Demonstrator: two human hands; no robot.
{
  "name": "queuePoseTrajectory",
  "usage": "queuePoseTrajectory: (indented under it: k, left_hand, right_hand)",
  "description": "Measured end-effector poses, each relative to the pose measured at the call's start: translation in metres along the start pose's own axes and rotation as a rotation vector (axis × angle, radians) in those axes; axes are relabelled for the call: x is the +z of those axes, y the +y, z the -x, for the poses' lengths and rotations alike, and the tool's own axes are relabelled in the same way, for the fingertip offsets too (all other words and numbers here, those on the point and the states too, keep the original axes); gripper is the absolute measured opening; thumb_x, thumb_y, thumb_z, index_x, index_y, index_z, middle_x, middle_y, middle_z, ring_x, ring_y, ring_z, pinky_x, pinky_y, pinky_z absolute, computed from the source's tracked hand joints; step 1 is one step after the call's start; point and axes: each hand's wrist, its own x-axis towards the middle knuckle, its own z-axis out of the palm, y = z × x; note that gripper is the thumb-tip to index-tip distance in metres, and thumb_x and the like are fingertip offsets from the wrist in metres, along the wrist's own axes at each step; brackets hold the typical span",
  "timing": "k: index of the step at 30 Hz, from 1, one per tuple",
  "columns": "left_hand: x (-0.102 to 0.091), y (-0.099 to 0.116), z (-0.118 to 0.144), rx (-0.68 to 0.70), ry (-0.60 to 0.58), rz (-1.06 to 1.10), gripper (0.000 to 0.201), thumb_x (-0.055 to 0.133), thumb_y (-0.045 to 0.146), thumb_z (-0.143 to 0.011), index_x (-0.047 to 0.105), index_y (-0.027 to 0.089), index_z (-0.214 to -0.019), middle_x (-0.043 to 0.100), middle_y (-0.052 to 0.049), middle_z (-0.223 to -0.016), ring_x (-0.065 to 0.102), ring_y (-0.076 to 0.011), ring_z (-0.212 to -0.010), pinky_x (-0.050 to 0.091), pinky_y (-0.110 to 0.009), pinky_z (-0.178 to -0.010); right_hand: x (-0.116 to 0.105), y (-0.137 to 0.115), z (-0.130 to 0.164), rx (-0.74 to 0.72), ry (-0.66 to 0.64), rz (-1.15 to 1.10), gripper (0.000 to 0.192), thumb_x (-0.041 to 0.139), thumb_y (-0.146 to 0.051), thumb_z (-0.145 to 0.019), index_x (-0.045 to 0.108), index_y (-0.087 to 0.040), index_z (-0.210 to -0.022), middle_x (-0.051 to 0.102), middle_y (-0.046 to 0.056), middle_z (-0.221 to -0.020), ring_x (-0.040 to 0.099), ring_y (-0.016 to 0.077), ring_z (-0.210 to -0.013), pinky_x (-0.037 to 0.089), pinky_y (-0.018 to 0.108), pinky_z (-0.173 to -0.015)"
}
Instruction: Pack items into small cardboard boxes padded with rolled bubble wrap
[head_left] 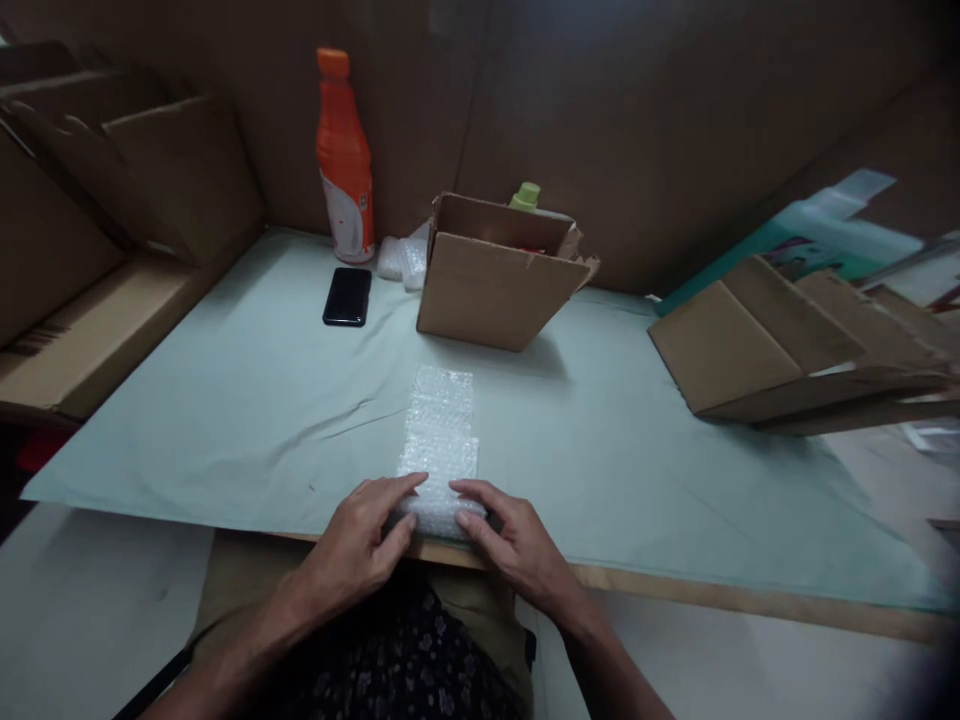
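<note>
A strip of clear bubble wrap lies lengthwise on the table, its near end thick, as if rolled or folded, by the front edge. My left hand holds the left side of this near end, thumb below and fingers curved over it. At the right side my right hand grips it the same way, thumb towards me. Whether anything is inside the wrap I cannot tell.
On the pale green cloth stand an orange bottle and an open cardboard box. A black phone lies left of the box, near small bubble-wrapped pieces. More cardboard boxes flank the left and right.
</note>
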Motion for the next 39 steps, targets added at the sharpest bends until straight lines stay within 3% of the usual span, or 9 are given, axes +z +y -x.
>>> queuePoseTrajectory:
  k: [5, 11, 14, 17, 22, 27, 31, 34, 39]
  left_hand:
    - [0.007, -0.012, -0.028, -0.124, 0.054, -0.093, 0.046, 0.052, 0.028, -0.093, 0.056, 0.018, -0.138, 0.071, -0.01, -0.119, 0.067, -0.0203, -0.085, 0.055, -0.036, -0.082]
    - [0.007, -0.013, -0.028, 0.034, 0.191, -0.184, 0.038, 0.056, 0.03, -0.094, 0.06, 0.021, -0.131, 0.063, -0.012, -0.126, 0.06, -0.0267, -0.116, 0.05, -0.044, -0.1]
    - [0.0, -0.006, -0.014, 0.133, 0.094, -0.104, 0.045, 0.06, 0.03, -0.092, 0.056, 0.023, -0.136, 0.062, -0.012, -0.133, 0.056, -0.028, -0.124, 0.046, -0.047, -0.106]
    - [-0.003, -0.006, -0.01, 0.093, 0.026, -0.052, 0.047, 0.056, 0.026, -0.094, 0.052, 0.024, -0.14, 0.068, -0.01, -0.126, 0.062, -0.0255, -0.115, 0.05, -0.043, -0.099]
    - [0.004, -0.018, -0.038, -0.015, 0.134, -0.191, 0.043, 0.054, 0.031, -0.094, 0.056, 0.018, -0.135, 0.071, -0.013, -0.118, 0.066, -0.0273, -0.106, 0.052, -0.043, -0.094]
    - [0.005, -0.015, -0.052, -0.072, 0.202, -0.271, 0.038, 0.049, 0.035, -0.098, 0.058, 0.017, -0.13, 0.067, -0.013, -0.115, 0.062, -0.0288, -0.107, 0.05, -0.048, -0.096]
    - [0.005, -0.007, -0.033, -0.197, 0.314, -0.025, 0.05, 0.055, 0.04, -0.094, 0.05, 0.021, -0.139, 0.062, -0.012, -0.122, 0.062, -0.0259, -0.108, 0.054, -0.043, -0.089]
    - [0.01, 0.0, -0.015, -0.387, 0.397, 0.369, 0.069, 0.063, 0.045, -0.088, 0.039, 0.021, -0.148, 0.06, -0.014, -0.128, 0.063, -0.0253, -0.111, 0.056, -0.04, -0.088]
    - [0.022, 0.015, -0.015, -0.515, 0.245, 1.047, 0.069, 0.075, 0.042, -0.078, 0.051, 0.017, -0.138, 0.062, -0.015, -0.135, 0.06, -0.0288, -0.125, 0.048, -0.045, -0.107]
  right_hand:
    - [0.013, 0.012, -0.004, -0.213, 0.357, 0.335, 0.028, 0.059, -0.031, -0.096, 0.067, -0.021, -0.121, 0.071, 0.012, -0.117, 0.066, 0.0278, -0.107, 0.053, 0.045, -0.091]
    - [0.013, 0.013, -0.001, -0.344, 0.17, 0.416, 0.033, 0.061, -0.024, -0.094, 0.063, -0.023, -0.128, 0.069, 0.012, -0.126, 0.063, 0.0289, -0.115, 0.048, 0.05, -0.097]
    - [0.011, 0.01, -0.003, -0.277, 0.114, 0.265, 0.031, 0.058, -0.027, -0.098, 0.063, -0.024, -0.128, 0.075, 0.009, -0.113, 0.068, 0.0251, -0.101, 0.052, 0.044, -0.091]
    - [0.011, 0.009, -0.007, -0.19, 0.082, 0.217, 0.03, 0.056, -0.032, -0.1, 0.064, -0.024, -0.128, 0.076, 0.008, -0.11, 0.069, 0.024, -0.096, 0.053, 0.042, -0.088]
    - [0.015, 0.012, -0.009, -0.282, 0.299, 0.427, 0.033, 0.056, -0.033, -0.098, 0.061, -0.02, -0.128, 0.068, 0.014, -0.123, 0.063, 0.0294, -0.11, 0.05, 0.046, -0.091]
    - [0.018, 0.016, -0.016, -0.362, 0.204, 0.501, 0.041, 0.061, -0.028, -0.095, 0.057, -0.023, -0.136, 0.065, 0.014, -0.133, 0.059, 0.0313, -0.118, 0.046, 0.051, -0.098]
    - [0.017, 0.019, -0.025, -0.28, 0.241, 0.332, 0.036, 0.058, -0.029, -0.098, 0.059, -0.022, -0.133, 0.074, 0.011, -0.116, 0.067, 0.0263, -0.1, 0.051, 0.044, -0.091]
    - [0.014, 0.017, -0.027, -0.103, 0.261, 0.187, 0.03, 0.055, -0.034, -0.098, 0.064, -0.023, -0.125, 0.076, 0.009, -0.112, 0.069, 0.0246, -0.091, 0.053, 0.039, -0.084]
    - [0.015, 0.002, -0.025, 0.113, 0.168, -0.139, 0.028, 0.051, -0.042, -0.099, 0.066, -0.022, -0.111, 0.072, 0.001, -0.084, 0.064, 0.0177, -0.071, 0.05, 0.027, -0.063]
